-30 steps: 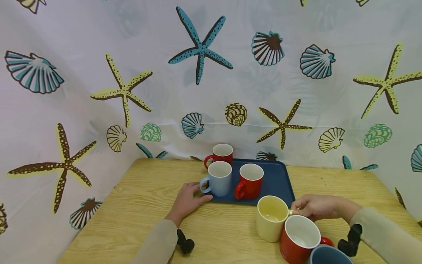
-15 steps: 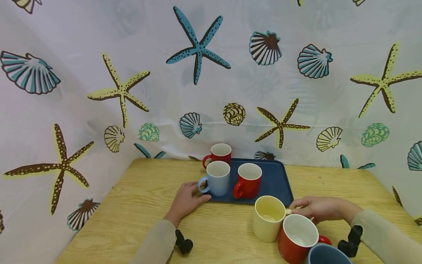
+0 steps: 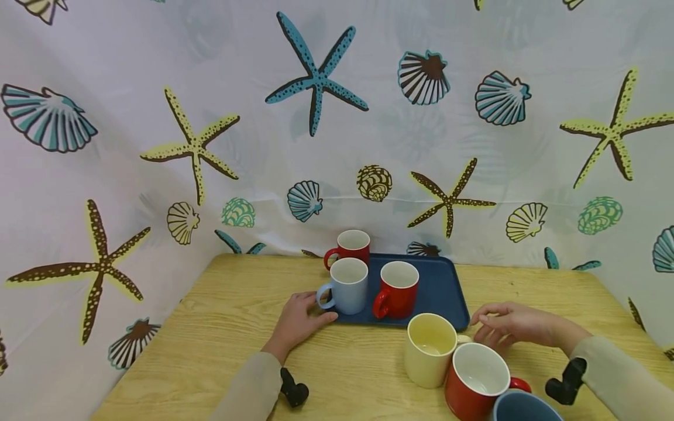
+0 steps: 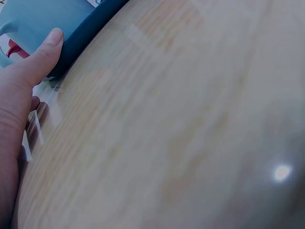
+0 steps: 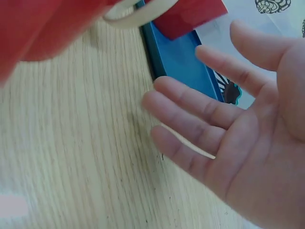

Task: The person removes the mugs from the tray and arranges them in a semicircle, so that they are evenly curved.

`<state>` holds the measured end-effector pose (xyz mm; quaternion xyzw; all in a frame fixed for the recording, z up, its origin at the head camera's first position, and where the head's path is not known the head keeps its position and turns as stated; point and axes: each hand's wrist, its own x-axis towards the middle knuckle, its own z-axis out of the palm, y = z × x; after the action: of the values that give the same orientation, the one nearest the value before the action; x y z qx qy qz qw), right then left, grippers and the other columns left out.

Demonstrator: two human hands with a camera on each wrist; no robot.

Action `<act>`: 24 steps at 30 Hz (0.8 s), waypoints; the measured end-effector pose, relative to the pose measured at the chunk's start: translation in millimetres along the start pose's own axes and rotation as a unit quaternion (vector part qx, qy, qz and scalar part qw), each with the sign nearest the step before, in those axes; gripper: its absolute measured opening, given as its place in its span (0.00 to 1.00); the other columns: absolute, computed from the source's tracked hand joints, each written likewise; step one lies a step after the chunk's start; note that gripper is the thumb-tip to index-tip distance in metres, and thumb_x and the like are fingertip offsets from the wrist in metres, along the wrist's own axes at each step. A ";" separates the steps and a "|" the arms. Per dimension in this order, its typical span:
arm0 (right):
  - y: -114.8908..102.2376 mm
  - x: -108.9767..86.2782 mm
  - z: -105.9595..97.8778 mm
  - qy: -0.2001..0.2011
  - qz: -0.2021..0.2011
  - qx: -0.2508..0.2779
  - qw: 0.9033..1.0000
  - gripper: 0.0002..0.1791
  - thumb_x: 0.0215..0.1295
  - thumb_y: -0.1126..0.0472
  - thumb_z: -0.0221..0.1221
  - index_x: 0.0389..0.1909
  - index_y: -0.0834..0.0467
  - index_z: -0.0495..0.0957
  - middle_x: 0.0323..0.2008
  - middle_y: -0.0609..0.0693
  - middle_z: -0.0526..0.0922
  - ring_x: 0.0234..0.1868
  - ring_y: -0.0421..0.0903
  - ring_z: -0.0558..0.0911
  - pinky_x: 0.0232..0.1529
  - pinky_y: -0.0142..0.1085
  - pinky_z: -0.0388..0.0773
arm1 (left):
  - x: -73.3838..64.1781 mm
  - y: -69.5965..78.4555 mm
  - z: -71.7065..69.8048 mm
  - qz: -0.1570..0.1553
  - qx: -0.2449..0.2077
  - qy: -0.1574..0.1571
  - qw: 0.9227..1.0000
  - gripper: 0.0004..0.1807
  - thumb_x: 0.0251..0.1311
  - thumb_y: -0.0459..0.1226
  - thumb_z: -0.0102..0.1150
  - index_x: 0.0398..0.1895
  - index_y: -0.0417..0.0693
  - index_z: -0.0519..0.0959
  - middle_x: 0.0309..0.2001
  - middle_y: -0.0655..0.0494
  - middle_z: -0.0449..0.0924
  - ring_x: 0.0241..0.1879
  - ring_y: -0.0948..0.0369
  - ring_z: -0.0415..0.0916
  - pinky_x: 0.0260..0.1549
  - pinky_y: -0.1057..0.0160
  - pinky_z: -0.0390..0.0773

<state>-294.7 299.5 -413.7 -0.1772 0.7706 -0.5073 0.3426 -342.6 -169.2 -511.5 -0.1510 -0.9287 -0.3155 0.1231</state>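
My left hand (image 3: 300, 320) grips the near left corner of a blue tray (image 3: 438, 292), its thumb along the rim in the left wrist view. Three mugs stand upright on the tray: a light blue mug (image 3: 350, 289) right by this hand, a red mug (image 3: 399, 292) to its right, and another red mug (image 3: 363, 251) behind. In front of the tray is a yellow mug (image 3: 427, 365), its handle pointing right. Beside that handle my right hand (image 5: 228, 129) has its fingers spread and holds nothing.
Another red mug (image 3: 463, 389) stands close against the yellow one, and a darker blue mug (image 3: 526, 409) is cut off by the bottom edge. The wooden table (image 3: 237, 292) meets a patterned white cloth (image 3: 237, 70) at the back and sides.
My right hand has let go of the yellow mug's handle and drawn slightly right, its fingers spreading. My left hand and the mugs stay in place.
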 end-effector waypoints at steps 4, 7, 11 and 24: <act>3.7 2.1 -4.8 0.026 -0.008 -0.004 1.000 0.25 0.72 0.51 0.44 0.57 0.68 0.65 0.50 0.66 0.76 0.47 0.59 0.79 0.48 0.52 0.74 | -0.1 1.3 -1.3 -0.002 0.000 -0.003 1.000 0.35 0.46 0.66 0.57 0.53 0.57 0.79 0.55 0.52 0.75 0.56 0.51 0.65 0.55 0.46 0.63; 7.9 3.7 -9.2 0.051 -0.019 -0.021 0.998 0.26 0.72 0.50 0.43 0.59 0.67 0.63 0.53 0.67 0.74 0.50 0.60 0.77 0.48 0.52 0.74 | -0.1 3.5 -2.4 -0.006 0.001 -0.005 1.000 0.35 0.46 0.66 0.58 0.53 0.58 0.79 0.55 0.53 0.75 0.56 0.52 0.65 0.55 0.47 0.63; 13.9 6.6 -12.4 0.111 -0.025 -0.082 0.990 0.26 0.70 0.50 0.47 0.59 0.65 0.65 0.54 0.66 0.72 0.50 0.59 0.76 0.45 0.50 0.76 | 0.0 6.9 -2.7 -0.009 -0.002 -0.008 1.000 0.34 0.46 0.65 0.59 0.53 0.57 0.79 0.55 0.53 0.75 0.56 0.52 0.65 0.55 0.47 0.63; 26.3 40.6 -3.1 0.232 -0.101 -0.317 0.914 0.27 0.60 0.52 0.61 0.56 0.61 0.72 0.56 0.62 0.72 0.59 0.66 0.66 0.54 0.61 0.63 | -0.2 6.3 -2.7 -0.007 0.004 -0.003 1.000 0.37 0.45 0.68 0.56 0.53 0.56 0.79 0.55 0.52 0.74 0.57 0.51 0.64 0.56 0.47 0.63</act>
<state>-323.5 287.5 -450.8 -0.2306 0.9268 -0.2953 0.0265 -339.7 -166.2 -506.0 -0.1454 -0.9312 -0.3125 0.1186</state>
